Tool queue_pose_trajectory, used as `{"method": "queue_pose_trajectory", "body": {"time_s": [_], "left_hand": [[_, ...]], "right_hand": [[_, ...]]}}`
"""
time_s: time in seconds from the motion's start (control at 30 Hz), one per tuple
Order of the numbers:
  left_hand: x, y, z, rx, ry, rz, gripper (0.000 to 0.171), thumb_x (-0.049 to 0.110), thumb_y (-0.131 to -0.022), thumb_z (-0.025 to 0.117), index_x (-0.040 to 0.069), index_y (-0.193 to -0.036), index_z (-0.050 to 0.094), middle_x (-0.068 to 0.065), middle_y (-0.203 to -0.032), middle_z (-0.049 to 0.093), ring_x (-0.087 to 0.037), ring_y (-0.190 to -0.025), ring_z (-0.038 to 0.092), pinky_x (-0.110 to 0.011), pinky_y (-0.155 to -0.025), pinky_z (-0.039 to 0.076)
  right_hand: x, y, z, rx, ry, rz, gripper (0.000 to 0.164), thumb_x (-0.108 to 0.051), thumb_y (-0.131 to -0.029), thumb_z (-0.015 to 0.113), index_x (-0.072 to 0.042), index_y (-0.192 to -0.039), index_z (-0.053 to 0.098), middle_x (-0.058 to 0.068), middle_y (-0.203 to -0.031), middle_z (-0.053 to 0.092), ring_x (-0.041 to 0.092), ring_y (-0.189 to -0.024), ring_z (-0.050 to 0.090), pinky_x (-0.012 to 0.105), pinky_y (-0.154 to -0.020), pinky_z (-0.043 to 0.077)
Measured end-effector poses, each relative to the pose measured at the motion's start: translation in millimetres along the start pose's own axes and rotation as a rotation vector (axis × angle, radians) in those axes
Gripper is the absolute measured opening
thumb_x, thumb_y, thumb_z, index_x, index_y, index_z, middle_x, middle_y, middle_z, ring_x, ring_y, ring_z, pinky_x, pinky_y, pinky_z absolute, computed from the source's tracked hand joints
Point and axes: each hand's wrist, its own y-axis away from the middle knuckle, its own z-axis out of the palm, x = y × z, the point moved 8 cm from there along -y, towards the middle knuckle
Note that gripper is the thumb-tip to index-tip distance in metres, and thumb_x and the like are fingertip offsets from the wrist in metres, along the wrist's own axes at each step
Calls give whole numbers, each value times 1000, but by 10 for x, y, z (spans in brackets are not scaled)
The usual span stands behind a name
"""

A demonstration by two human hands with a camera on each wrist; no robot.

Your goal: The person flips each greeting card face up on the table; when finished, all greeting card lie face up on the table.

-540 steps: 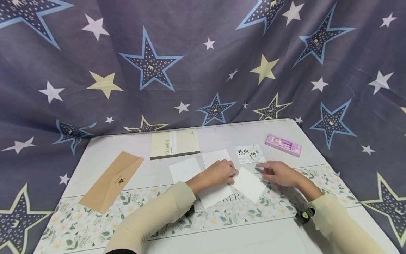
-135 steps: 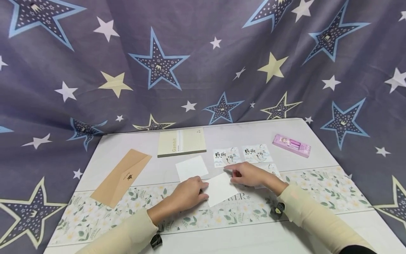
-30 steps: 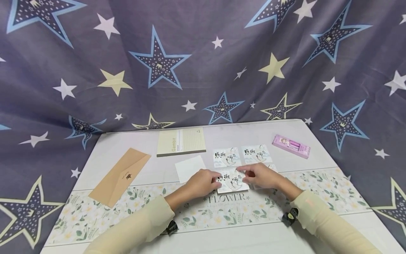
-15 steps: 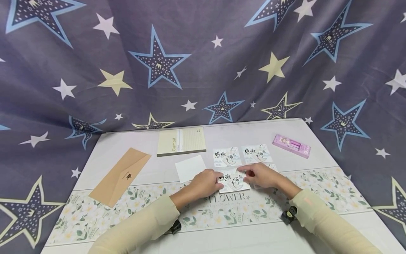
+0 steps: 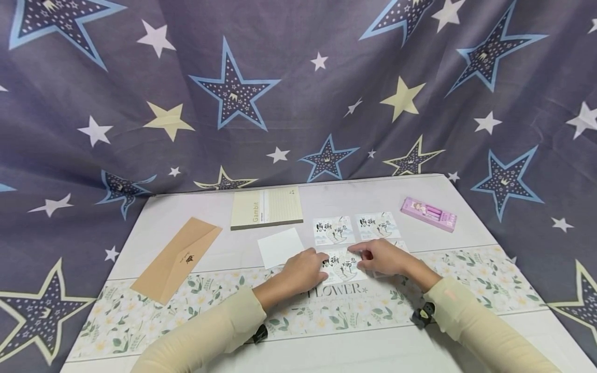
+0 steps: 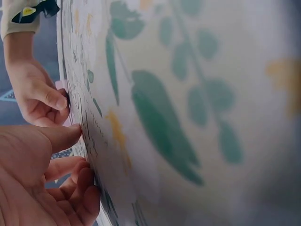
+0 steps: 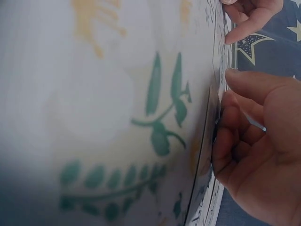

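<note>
A greeting card (image 5: 342, 267) with black brush lettering lies face up at the front middle of the table. At its left edge is my left hand (image 5: 300, 272), thumb and index finger apart beside the card. My right hand (image 5: 384, 257) touches its upper right corner with an extended index finger, the thumb at the right edge. Behind lie two matching cards, one at left (image 5: 333, 231) and one at right (image 5: 378, 226). Another card (image 5: 400, 246) is mostly hidden under my right hand. A blank white card (image 5: 280, 247) lies left of the group, its near corner by my left hand.
A brown envelope (image 5: 177, 259) lies on the table's left side. A cream notebook (image 5: 267, 207) marked Gambit is at the back. A purple pen box (image 5: 429, 214) stands at back right. Star-patterned cloth (image 5: 298, 93) hangs behind the table (image 5: 354, 197).
Blank card backs have been turned to lettered faces since the oldest frame; the front one was blank 4.5 seconds ago. In the last second, it shifted slightly right and settled flatter.
</note>
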Motion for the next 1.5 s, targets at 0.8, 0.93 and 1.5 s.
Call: {"method": "queue_pose_trajectory", "body": {"time_s": [0.8,0.93,1.5], "left_hand": [[-545,271,-443,82,136,-150,44,29,-94,74,12,-134,67,-4,-103,67,-14,-87,64,-34,-76,56],[-760,346,-552,98,127,-207,44,28,-93,75,12,-133,67,-6,-105,68,-16,-89,65,-35,-75,56],[-1365,589,-602,137,130,-308,50,26,-88,80,8,-133,66,-4,-88,60,-15,-71,52,-30,-63,46]], "right_hand": [[-384,-290,-242,-1,17,-147,44,-15,-97,68,-3,-138,62,-8,-73,62,4,-58,49,22,-61,46],[-452,-407,-250,8,32,-153,44,-16,-97,68,-5,-139,61,-9,-73,62,3,-58,49,23,-64,47],[-676,-979,-46,-5,-57,-152,51,-20,-96,68,-5,-143,58,-6,-82,68,5,-64,51,24,-69,48]]}}
